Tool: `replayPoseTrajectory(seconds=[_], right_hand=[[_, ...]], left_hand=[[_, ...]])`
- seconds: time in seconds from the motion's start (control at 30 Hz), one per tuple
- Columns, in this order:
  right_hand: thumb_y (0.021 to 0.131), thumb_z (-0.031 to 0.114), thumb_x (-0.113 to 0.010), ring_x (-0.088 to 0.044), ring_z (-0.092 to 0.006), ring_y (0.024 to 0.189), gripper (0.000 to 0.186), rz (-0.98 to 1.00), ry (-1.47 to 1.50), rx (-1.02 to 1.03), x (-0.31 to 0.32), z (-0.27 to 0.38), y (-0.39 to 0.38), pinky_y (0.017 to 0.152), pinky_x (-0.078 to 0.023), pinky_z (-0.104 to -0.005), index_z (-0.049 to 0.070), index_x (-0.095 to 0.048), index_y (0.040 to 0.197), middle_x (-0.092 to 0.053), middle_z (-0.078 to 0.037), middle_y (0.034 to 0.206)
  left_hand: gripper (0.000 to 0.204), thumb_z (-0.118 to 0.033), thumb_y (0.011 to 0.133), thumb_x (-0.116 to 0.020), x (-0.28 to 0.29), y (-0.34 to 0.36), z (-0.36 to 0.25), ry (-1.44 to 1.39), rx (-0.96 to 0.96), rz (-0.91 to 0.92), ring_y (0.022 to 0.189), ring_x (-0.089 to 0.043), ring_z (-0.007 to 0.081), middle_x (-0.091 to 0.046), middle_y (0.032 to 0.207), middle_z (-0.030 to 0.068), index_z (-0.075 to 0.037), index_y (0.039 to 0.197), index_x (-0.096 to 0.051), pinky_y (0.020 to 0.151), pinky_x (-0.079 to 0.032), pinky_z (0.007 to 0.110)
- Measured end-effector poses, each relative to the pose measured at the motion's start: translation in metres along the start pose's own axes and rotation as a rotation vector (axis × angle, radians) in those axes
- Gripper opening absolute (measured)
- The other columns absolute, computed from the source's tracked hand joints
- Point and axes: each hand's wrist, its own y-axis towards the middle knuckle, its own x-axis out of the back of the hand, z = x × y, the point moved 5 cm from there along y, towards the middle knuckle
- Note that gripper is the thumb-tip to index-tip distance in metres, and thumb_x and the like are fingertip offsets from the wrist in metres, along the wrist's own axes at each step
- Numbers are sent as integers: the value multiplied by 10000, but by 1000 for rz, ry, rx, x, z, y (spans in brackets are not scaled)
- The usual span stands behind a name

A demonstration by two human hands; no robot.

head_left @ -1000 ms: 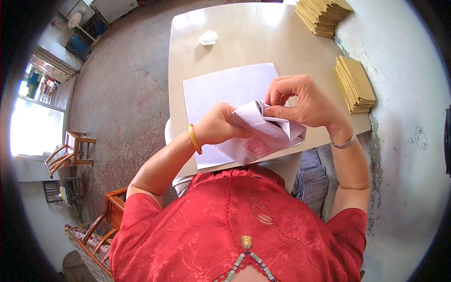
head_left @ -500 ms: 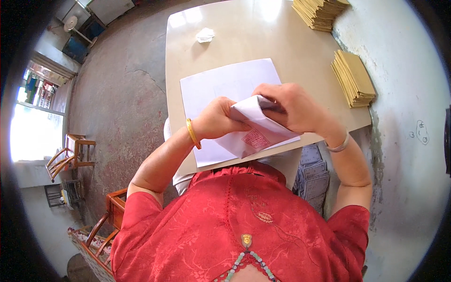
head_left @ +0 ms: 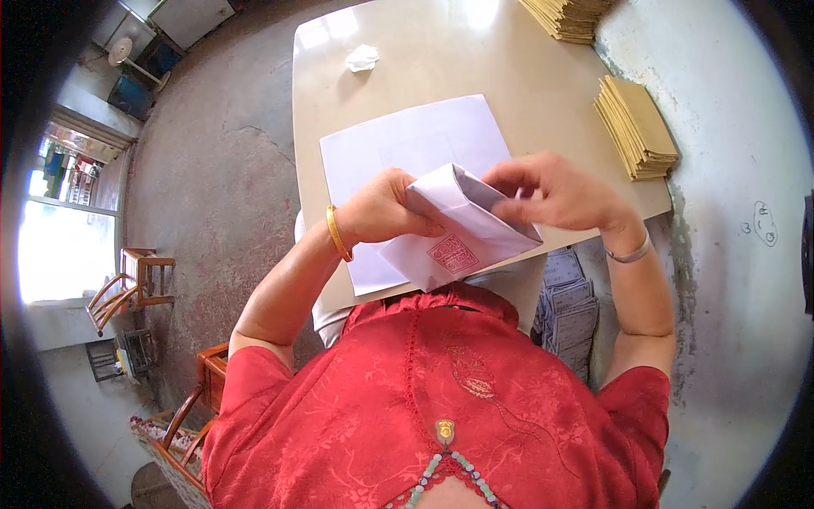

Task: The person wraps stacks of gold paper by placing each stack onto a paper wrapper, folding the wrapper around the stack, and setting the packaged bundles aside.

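A white paper bag (head_left: 472, 215) with a red square printed mark is tilted over the table's near edge, its folded mouth gaping at the upper right. My left hand (head_left: 388, 212) is closed on its left side, thumb on top. By the bag's opening hovers my right hand (head_left: 551, 193), slightly blurred, fingers curved and apart with nothing between them; whether a fingertip touches the paper is hard to see. Under the bag and my left hand lies a large white sheet (head_left: 407, 136), flat on the table (head_left: 543, 110).
Crumpled white paper (head_left: 363, 58) lies at the table's far left. Two stacks of brown envelopes, a nearer stack (head_left: 636, 127) and a farther stack (head_left: 566, 17), sit along the wall side. Printed papers (head_left: 568, 305) are piled below the table's right edge. Wooden chairs (head_left: 140, 280) stand at left.
My right hand has pulled back from inside the bag's mouth, moving right, and its fingers have loosened. The bag's mouth shows wider. My left hand keeps its hold.
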Motion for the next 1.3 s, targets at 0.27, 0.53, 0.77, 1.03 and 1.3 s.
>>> replayPoseTrajectory(seconds=[0.27,0.53,0.77,1.03,1.3], right_hand=[[880,91,-603,-621,-168,670,128,-331,-387,318,-12,24,7,634,-506,-309,26,-675,964,-650,-143,758],[897,79,-570,-605,-132,670,120,-335,60,174,-22,-3,11,621,-481,-281,21,-657,957,-651,-96,740],[880,87,-595,-543,-71,663,122,-287,113,122,-24,1,11,610,-457,-241,15,-661,952,-658,-50,747],[826,71,-630,-558,-114,622,82,-286,-191,200,-22,5,21,574,-447,-296,34,-648,896,-579,-148,689],[925,171,-628,-569,-70,823,239,-248,284,50,1,-25,13,725,-481,-223,-15,-630,1076,-639,8,919]], left_hand=[[183,17,718,-757,-7,-3,4,38,28,19,768,-596,64,-708,836,-1,-3,897,-726,737,-503,249],[169,12,731,-740,-9,-5,6,-4,4,26,768,-594,58,-710,828,4,13,899,-717,737,-500,241],[142,-29,745,-738,-10,-5,6,134,38,36,738,-581,53,-706,795,-1,2,882,-718,717,-496,245],[155,-17,729,-777,-12,-1,14,99,-10,22,758,-581,61,-689,812,-29,-10,874,-724,718,-500,254],[204,-21,746,-735,2,-3,18,-71,-30,-188,789,-614,73,-701,866,9,1,947,-715,726,-519,262]])
